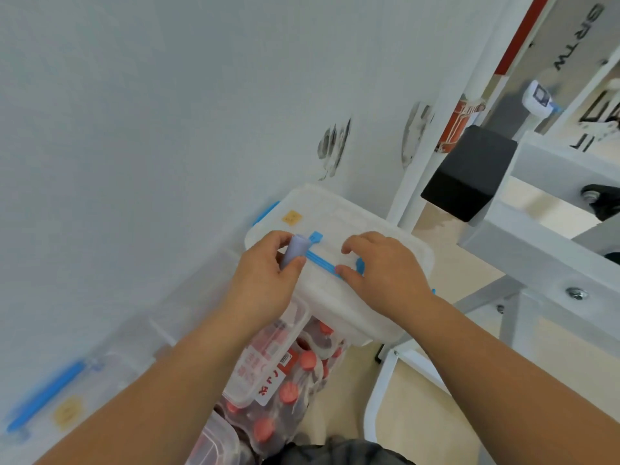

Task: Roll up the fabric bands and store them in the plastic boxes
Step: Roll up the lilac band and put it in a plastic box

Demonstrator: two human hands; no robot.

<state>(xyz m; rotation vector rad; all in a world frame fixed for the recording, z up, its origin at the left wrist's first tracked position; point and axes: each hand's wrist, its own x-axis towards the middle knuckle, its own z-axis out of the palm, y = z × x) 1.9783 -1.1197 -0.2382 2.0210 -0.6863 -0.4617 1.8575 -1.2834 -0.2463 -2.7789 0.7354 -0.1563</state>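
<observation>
The pale panel (570, 45) at upper right carries black letters, turned sideways, that look like "SRTW". Further right, larger black letters (600, 112) are cut off and unreadable. The shrink-wrapped bottle pack (302, 374) bears East Asian characters on red and white labels, too blurred to read, plus a small barcode (286, 359). The plastic box (369, 226) has a yellow sticker (292, 218), illegible.

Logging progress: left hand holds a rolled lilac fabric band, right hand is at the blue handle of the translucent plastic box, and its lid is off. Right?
No: the head view shows the white plastic lid on the translucent plastic box. The left hand holds the rolled lilac fabric band; the right hand is at the blue handle.
</observation>
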